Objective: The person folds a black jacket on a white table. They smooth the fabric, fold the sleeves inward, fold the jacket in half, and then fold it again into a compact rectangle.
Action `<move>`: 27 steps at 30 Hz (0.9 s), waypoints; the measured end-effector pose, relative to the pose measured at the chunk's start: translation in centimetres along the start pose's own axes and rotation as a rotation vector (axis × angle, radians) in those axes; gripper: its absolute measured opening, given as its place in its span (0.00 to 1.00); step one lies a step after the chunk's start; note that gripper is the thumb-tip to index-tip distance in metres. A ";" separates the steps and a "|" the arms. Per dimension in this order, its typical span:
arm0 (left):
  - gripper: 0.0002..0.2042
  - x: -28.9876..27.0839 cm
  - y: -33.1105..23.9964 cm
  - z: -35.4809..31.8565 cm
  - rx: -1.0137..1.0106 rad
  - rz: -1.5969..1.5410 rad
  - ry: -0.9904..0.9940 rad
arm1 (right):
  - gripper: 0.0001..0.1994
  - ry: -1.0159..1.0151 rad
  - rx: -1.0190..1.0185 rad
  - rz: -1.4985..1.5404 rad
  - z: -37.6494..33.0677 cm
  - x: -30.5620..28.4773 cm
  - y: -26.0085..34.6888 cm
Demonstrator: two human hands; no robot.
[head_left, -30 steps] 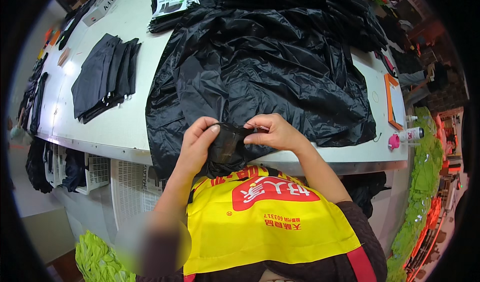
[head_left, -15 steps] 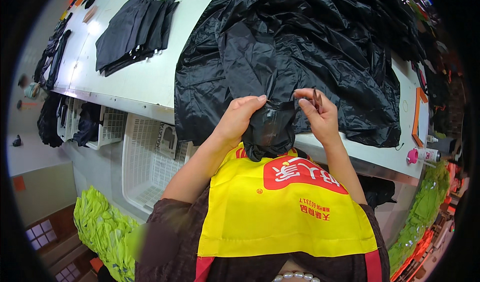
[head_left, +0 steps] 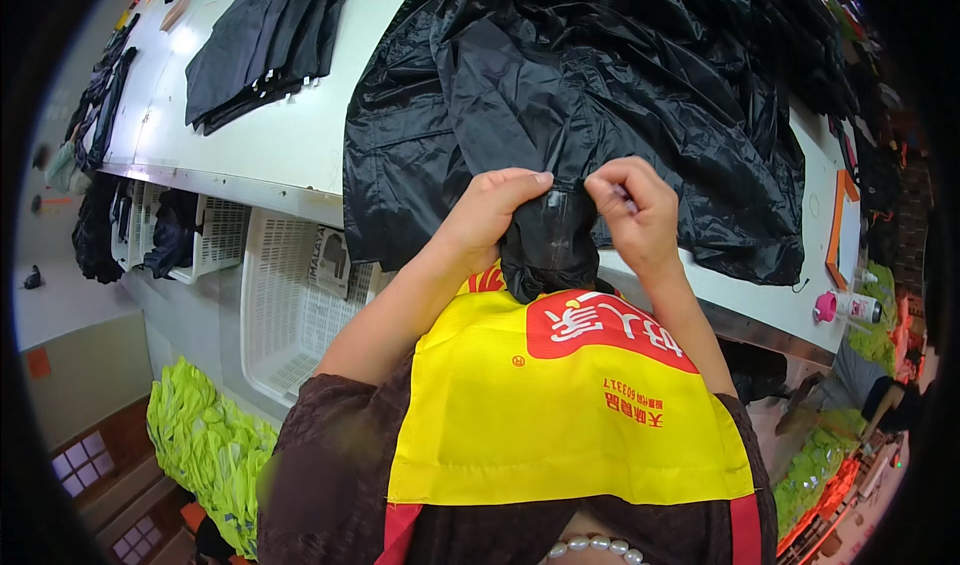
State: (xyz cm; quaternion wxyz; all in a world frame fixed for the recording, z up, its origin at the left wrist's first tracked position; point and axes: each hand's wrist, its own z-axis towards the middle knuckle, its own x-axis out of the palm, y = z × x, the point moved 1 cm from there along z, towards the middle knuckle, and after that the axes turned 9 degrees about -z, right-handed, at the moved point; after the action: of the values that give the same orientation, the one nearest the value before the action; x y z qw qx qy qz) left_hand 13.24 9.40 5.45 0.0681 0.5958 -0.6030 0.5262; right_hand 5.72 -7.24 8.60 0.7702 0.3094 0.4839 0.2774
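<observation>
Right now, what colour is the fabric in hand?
The fabric is glossy black; head view shows it best.

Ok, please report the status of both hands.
Left hand pinching shiny black fabric garment. Right hand alongside, grip unclear, small blurred dark object in palm. No visible obstruction.

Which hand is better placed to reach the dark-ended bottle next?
Probably the right hand: the bottle is out on that side, nearer to it. The left hand is farther away, pinching black fabric.
</observation>
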 end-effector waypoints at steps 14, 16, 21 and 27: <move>0.31 -3.6 -0.9 -2.6 0.153 0.800 0.237 | 0.12 0.193 -0.273 -0.206 0.0 0.5 -4.0; 0.29 -4.0 0.0 -2.6 0.183 0.965 0.202 | 0.12 0.173 -0.251 -0.119 -0.6 1.4 -4.3; 0.09 -5.3 -0.7 0.3 1.027 0.986 -0.230 | 0.15 0.588 0.299 0.496 -3.1 3.5 -1.4; 0.06 3.0 2.9 1.8 1.113 0.873 0.047 | 0.10 -0.328 0.240 0.137 2.9 1.5 -13.1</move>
State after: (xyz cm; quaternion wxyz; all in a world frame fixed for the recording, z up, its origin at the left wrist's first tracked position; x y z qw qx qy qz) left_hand 11.06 5.41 5.25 -0.4506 0.2346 -0.4266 0.7483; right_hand 10.67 -15.29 -0.99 0.7754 0.4722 0.3596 0.2155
